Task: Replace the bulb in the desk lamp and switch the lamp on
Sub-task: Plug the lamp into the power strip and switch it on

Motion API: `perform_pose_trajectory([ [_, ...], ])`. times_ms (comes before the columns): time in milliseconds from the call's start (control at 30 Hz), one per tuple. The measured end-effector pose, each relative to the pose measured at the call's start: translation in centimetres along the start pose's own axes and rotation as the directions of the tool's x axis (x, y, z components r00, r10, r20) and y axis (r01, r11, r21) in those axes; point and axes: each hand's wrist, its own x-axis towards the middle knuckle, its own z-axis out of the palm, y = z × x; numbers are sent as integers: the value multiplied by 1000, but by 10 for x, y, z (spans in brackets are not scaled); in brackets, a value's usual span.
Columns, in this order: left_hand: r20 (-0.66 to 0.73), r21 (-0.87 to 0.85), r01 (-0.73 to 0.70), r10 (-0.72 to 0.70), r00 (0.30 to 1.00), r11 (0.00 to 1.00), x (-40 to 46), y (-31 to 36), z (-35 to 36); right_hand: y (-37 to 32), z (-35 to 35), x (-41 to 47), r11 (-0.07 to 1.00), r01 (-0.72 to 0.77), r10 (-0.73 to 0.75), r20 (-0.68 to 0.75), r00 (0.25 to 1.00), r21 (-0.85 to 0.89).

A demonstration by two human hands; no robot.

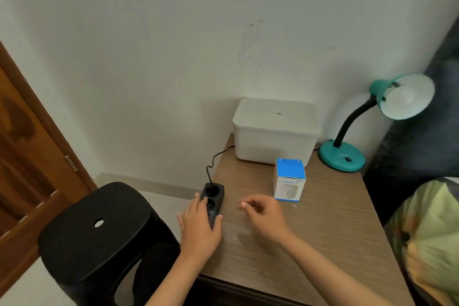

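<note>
A teal desk lamp [342, 156] stands at the table's far right, its shade tilted toward me with a white bulb [404, 102] inside, unlit. A blue and white bulb box [289, 180] stands upright in the middle of the table. A black power strip [213, 197] lies at the table's left edge with a black plug and cord in its far socket. My left hand [200, 225] grips the near end of the strip. My right hand [263, 213] hovers just above the table, right of the strip, fingers loosely curled and holding nothing.
A white lidded plastic box [274, 131] sits against the wall behind the bulb box. A black plastic stool [99, 231] stands left of the wooden table [323, 231]. A brown door [29, 156] is at far left; patterned fabric [432, 243] lies at right.
</note>
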Motion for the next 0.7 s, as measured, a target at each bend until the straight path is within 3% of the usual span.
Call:
perform_pose_trajectory([
  [100, -32, -127, -137, 134, 991, 982, -27, 35, 16, 26, -30, -38, 999, -36, 37, -62, 997, 28],
  [300, 110, -280, -377, 420, 901, 883, -49, 113, 78, 81, -105, -60, 993, -118, 109, -408, 907, 4],
  [467, 223, -355, -446, 538, 813, 822, -22, 177, 131, 115, -171, -36, 984, -123, 29, -559, 829, -131],
  [567, 310, -324, -456, 549, 776, 829, 8, 211, 158, 136, -199, -4, 974, -151, 23, -595, 803, -167],
  [700, 412, -88, -499, 488, 769, 862, 52, 234, 189, 159, -218, 39, 959, -200, 40, -599, 800, -203],
])
